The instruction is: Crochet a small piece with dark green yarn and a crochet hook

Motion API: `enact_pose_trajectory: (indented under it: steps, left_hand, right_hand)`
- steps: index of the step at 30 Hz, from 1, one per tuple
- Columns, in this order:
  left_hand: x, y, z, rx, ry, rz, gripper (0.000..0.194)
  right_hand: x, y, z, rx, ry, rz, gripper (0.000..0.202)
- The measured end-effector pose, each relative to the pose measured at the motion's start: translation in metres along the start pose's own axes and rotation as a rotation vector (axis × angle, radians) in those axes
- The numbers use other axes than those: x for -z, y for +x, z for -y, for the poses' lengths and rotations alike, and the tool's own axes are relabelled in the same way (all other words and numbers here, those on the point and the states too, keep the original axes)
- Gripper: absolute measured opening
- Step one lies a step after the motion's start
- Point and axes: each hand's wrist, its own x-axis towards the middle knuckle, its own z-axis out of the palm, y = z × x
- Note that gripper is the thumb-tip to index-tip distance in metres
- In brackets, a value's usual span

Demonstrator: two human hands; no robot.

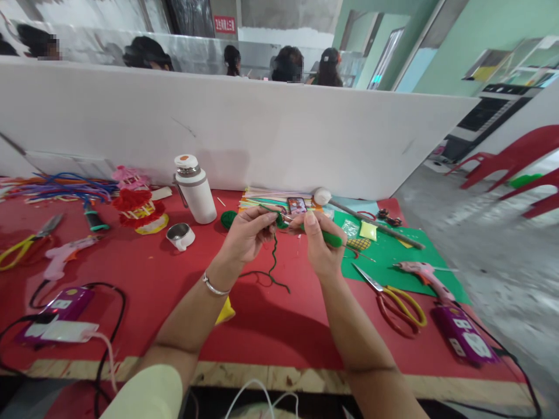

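Above the middle of the red table, my left hand (250, 231) pinches a small piece of dark green yarn work (280, 220). My right hand (322, 240) is closed around a crochet hook (332, 239) with a green handle, its metal shaft pointing left into the yarn. Both hands nearly touch at the fingertips, so the stitches themselves are mostly hidden. A loose yarn strand (274, 256) hangs from the work and curls on the table below. Behind my left hand lies a ball of green yarn (227, 219).
A white thermos (197, 195) and its cup (180, 236) stand left. Scissors (395, 302) and a pink glue gun (425, 276) lie right, near a purple power strip (463, 334). Another glue gun (65, 256) lies left. A white partition (262, 134) borders the back; people sit beyond it.
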Motion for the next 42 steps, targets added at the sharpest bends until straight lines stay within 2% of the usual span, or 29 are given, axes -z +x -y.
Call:
enact_pose_trajectory:
  steps: [8,16,27,42]
  left_hand:
    - [-0.0009,-0.0013,-0.0014,-0.012,0.033,-0.004,0.026]
    - [0.0028,0.0006,0.0021,-0.044,0.080,0.017,0.023]
    - [0.0021,0.0011,0.0015,-0.052,0.082,0.017,0.023]
    - [0.0068,0.0047,0.0051,-0.101,0.124,0.018,0.019]
  right_hand:
    - [-0.0008,-0.0007,0.0000,-0.034,-0.006,-0.003,0.039]
    - [-0.0009,-0.0010,-0.0041,0.000,0.005,-0.009,0.035]
    - [0.0008,0.0019,-0.0037,-0.074,0.099,-0.014,0.038]
    - [0.0026,0.0038,-0.0042,-0.068,0.033,0.013,0.040]
